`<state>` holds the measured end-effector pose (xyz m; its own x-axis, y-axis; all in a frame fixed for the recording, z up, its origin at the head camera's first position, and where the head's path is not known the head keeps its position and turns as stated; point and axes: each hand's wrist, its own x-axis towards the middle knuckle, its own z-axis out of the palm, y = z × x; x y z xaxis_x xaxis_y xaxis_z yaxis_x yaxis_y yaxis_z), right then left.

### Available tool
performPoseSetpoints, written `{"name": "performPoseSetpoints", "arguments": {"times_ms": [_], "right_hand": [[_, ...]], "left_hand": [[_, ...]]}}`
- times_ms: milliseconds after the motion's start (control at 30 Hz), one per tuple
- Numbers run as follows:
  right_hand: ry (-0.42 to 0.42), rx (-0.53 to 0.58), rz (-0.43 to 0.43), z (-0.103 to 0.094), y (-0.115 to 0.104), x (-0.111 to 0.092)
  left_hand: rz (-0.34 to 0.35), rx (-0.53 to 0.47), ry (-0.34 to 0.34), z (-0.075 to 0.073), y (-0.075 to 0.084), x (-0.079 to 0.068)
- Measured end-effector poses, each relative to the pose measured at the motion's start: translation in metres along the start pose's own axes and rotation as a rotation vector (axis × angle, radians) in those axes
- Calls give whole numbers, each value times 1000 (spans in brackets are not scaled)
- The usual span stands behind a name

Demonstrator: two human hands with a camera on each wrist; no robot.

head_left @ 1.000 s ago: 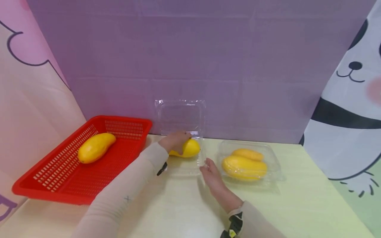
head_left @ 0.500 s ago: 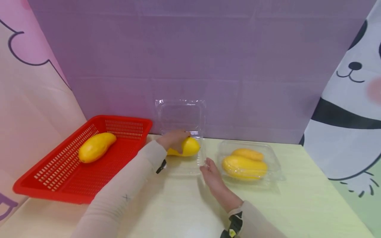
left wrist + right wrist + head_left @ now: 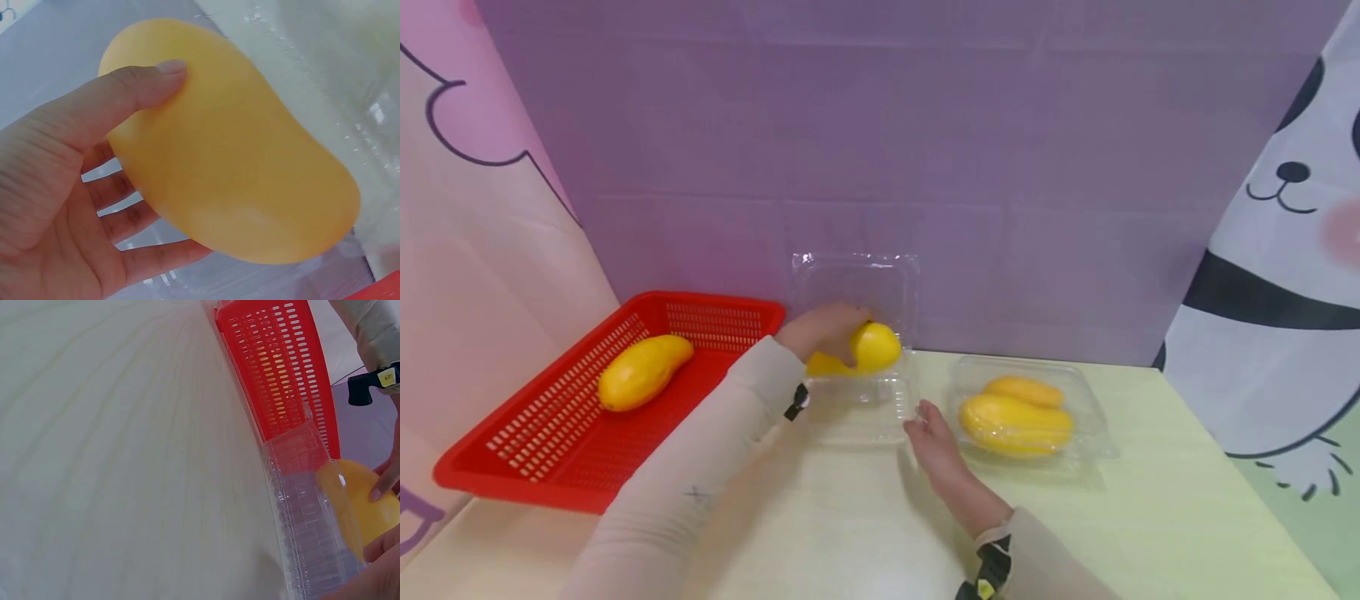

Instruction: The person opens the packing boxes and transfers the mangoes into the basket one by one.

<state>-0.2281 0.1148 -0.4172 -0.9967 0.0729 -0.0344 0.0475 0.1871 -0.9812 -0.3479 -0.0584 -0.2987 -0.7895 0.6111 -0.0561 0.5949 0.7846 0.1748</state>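
Note:
A yellow mango is in my left hand, the thumb over its face and the fingers behind it, as the left wrist view shows. It is over the back part of an open clear plastic clamshell box, whose lid stands up against the purple backdrop. The right wrist view has the mango partly behind the box's clear wall. My right hand pinches the box's right front edge.
On the left stands a red perforated basket with one mango in it. Right of my right hand sits a closed clear box holding two yellow mangoes. Purple backdrop rises behind the pale table.
My left hand has lifted the mango up and back, slightly to the left, away from the box's base. The right hand has stayed at the box edge.

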Motion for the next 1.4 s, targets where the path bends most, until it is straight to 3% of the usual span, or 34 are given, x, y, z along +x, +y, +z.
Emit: {"name": "performPoseSetpoints", "arguments": {"times_ms": [300,433,733,1067,1400], "right_hand": [[-7,-8,4,-4,1,0],[-5,-9,15,-5,2,0],[-12,-11,17,-4,1,1],[-12,-25,24,-2,-1,1],[-10,-50,-13,-3,-1,-2]], "left_hand": [[-18,-26,35,-16,-3,-10],[-34,-87,48,-22,-7,-17],[-58,-173,102,-37,-22,-35],[-95,-190,139,-46,-46,-50],[-156,-242,201,-58,-56,-62]]}}
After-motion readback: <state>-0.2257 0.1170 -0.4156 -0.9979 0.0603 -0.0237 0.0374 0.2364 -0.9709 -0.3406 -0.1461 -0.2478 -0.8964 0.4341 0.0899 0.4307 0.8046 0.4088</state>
